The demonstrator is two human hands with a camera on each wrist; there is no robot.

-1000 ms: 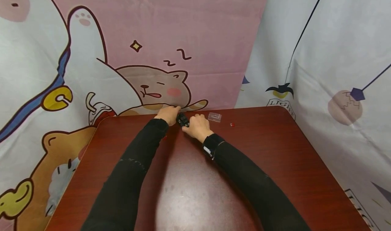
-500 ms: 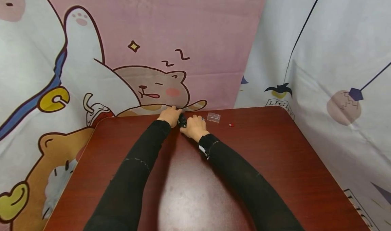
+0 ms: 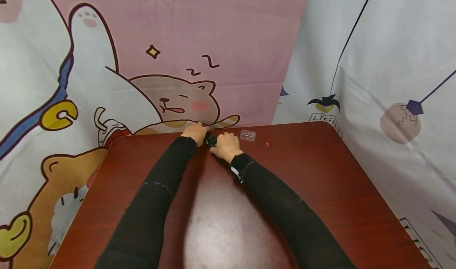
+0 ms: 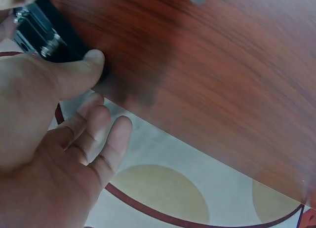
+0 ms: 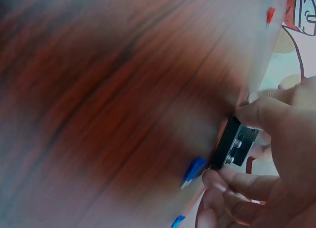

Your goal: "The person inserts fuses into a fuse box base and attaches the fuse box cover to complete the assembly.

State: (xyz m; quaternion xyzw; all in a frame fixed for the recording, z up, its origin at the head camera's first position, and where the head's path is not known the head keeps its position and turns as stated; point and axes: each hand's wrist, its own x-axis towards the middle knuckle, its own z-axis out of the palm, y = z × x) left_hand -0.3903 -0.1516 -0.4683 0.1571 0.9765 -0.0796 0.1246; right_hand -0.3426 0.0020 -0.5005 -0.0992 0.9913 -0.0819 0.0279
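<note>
A small black block (image 3: 211, 140) with metal screws along one side is held between both hands near the table's back edge. My left hand (image 3: 194, 133) grips its left end; in the left wrist view the thumb (image 4: 94, 60) presses on that end of the block (image 4: 74, 35), while several other fingers extend away from it. My right hand (image 3: 227, 146) holds the opposite end. In the right wrist view the block (image 5: 228, 141) shows between the fingers, its far face hidden. A small blue piece with a metal tip (image 5: 194, 170) lies beside the right fingertips.
A clear plastic box (image 3: 247, 135) stands right of the hands, with small red pieces (image 3: 268, 144) further right. Another blue piece (image 5: 177, 221) and a red piece (image 5: 270, 16) show in the right wrist view. A printed cloth (image 3: 231, 43) hangs behind the brown table (image 3: 303, 174).
The right hand has moved slightly left, closer to the left hand, and less of the black block shows. A red piece near the left sleeve has gone out of sight. The head view has shifted slightly.
</note>
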